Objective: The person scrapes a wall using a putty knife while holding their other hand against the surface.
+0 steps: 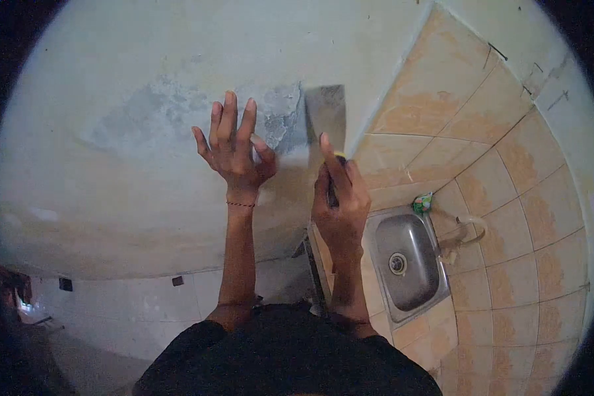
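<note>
The right hand [340,201] is gripping a putty knife [326,122] flat on the wall [112,66]'s grey patch [178,112]; the left hand [234,148], fingers spread, is empty. Keeping the blade shallow and pressure even should work best.

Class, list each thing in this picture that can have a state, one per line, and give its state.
Left hand: open, fingers spread, flat against the wall.
Right hand: closed around the scraper handle.
Scraper: blade up, pressed on the wall.
Wall: grey bare patch where the coat is off.
Sink: looks dry, drain uncovered.
Tap: no water visibly running.
</note>
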A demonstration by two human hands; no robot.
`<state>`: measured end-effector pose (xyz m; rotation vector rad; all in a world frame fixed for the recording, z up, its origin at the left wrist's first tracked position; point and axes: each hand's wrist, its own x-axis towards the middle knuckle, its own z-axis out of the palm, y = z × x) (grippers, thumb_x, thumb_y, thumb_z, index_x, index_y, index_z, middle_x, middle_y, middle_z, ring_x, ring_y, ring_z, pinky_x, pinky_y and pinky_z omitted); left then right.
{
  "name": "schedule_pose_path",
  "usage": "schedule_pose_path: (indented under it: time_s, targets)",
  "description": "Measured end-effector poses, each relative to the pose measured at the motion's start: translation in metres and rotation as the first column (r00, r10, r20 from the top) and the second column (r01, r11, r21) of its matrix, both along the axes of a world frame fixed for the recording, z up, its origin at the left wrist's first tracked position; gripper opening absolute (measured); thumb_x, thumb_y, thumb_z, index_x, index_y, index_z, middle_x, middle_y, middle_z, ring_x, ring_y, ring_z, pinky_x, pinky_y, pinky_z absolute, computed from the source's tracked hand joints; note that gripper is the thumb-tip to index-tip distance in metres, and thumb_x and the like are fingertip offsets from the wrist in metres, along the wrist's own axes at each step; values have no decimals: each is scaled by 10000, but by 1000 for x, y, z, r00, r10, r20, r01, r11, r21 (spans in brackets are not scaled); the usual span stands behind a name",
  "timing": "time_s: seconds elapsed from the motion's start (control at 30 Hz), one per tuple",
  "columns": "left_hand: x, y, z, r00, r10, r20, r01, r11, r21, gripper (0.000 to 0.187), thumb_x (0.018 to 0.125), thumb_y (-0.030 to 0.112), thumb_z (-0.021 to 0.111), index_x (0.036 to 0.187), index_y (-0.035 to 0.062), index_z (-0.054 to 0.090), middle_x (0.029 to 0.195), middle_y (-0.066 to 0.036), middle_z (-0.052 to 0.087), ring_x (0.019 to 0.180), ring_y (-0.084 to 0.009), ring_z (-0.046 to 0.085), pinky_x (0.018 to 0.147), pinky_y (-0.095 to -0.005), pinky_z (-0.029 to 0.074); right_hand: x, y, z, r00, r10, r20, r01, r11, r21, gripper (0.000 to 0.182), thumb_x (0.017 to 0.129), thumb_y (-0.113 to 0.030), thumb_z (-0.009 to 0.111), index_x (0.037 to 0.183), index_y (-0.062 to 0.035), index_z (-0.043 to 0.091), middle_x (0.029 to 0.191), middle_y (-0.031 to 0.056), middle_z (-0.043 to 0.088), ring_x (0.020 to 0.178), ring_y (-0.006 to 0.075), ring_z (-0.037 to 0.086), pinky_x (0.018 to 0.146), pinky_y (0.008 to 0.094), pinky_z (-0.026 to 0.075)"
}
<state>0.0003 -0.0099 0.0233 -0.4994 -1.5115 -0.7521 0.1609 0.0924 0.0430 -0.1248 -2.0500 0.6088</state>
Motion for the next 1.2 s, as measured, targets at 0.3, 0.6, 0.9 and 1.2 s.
schedule_pose_path:
  time_s: [0.3,0.6,0.9,1.2]
  targets:
    - [1,-1,2,999,-34,10,34,999,-8,456,969,285,371,1368,245,588,1456,-28,550,1386,-216,446,1241,-472,77,-5,-12,-1,998,-57,-39,56,998,-19,538,903,7,608,1395,-211,606,874,125,614,740,294,646,641,402,538]
    - [4,-3,0,998,-29,60,31,999,-20,484,963,347,343,1369,252,588,1455,-12,544,1380,-200,444,1238,-478,76,-2,-27,-15,1000,-14,-24,10,990,-140,493,934,-4,589,1421,-71,553,1065,160,664,870,280,659,787,346,531]
    - [3,-5,-1,997,-37,74,41,998,-50,521,891,269,400,1376,243,587,1467,-28,532,1389,-210,434,1232,-486,71,4,-15,-52,939,280,-201,-326,533,-781,529,966,-178,613,1446,-42,437,926,90,606,717,134,597,611,250,489]
    - [4,-5,-1,996,-47,72,51,997,-52,527,907,313,379,1391,242,573,1479,-33,519,1387,-223,430,1228,-492,63,13,-13,-49,519,436,-735,-429,-610,-666,352,1024,-395,496,1146,-65,501,701,0,432,433,79,366,331,207,293]
